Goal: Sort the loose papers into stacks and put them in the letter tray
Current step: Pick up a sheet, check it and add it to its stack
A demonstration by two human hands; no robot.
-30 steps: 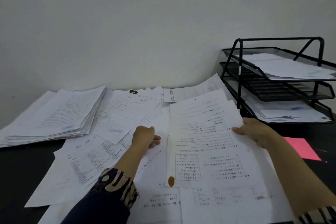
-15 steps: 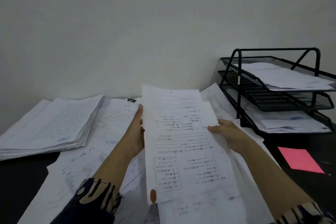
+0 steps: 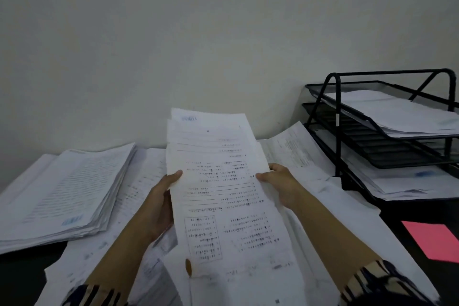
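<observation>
I hold a small sheaf of printed sheets (image 3: 218, 181) raised above the desk in the middle of the view. My left hand (image 3: 161, 204) grips its left edge, thumb on the front. My right hand (image 3: 280, 181) grips its right edge, thumb on top, fingers behind. An orange stain marks the lower left corner of the front sheet. A black three-tier wire letter tray (image 3: 332, 117) stands at the right; its top and bottom tiers hold papers, the middle tier looks bare. More loose papers (image 3: 139, 196) lie spread on the desk beneath my arms.
A thick stack of printed pages (image 3: 64, 196) lies at the left. A pink sheet (image 3: 432, 241) lies on the dark desk (image 3: 22, 278) at the right front, below the tray. A plain pale wall (image 3: 198, 32) rises directly behind the desk.
Both hands have lifted the sheaf off the desk and turned it more upright. My left hand, resting on the loose papers a second ago, now grips the sheaf's left edge.
</observation>
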